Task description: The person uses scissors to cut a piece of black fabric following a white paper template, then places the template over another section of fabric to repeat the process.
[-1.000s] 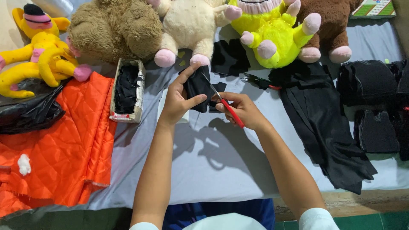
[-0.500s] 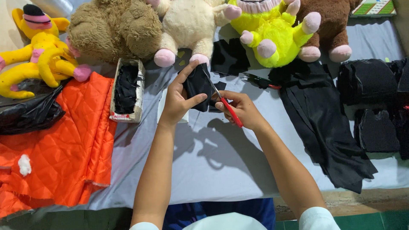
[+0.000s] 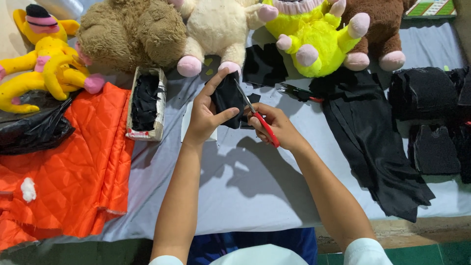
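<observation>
Where the grey-covered tabletop (image 3: 255,186) fills the view, everything else sits relative to it. Orange quilted fabric (image 3: 64,167) drapes over its left edge, black plastic bag (image 3: 29,130) just above that. Long black cloth (image 3: 373,142) runs down its right side, stack of cut black pieces (image 3: 431,103) further right. Along the far edge: yellow plush (image 3: 44,59), tan plush (image 3: 130,32), cream plush (image 3: 221,29), bright yellow plush with pink feet (image 3: 314,39), brown plush (image 3: 378,29). Open cardboard box (image 3: 145,104) of black scraps stands left of centre, a second pair of scissors (image 3: 297,92) lies flat near the yellow plush's feet.

Left hand (image 3: 208,115) above the tabletop centre, clamped on a small black fabric piece (image 3: 226,98) — thumb on the near face, fingers behind, piece held upright off the surface. Right hand (image 3: 274,125) just beside it, closed around the red handles of the scissors (image 3: 257,118); blades point up-left and meet the fabric piece's right edge. Can't tell how far the blades are parted. Hands near each other, not touching.
</observation>
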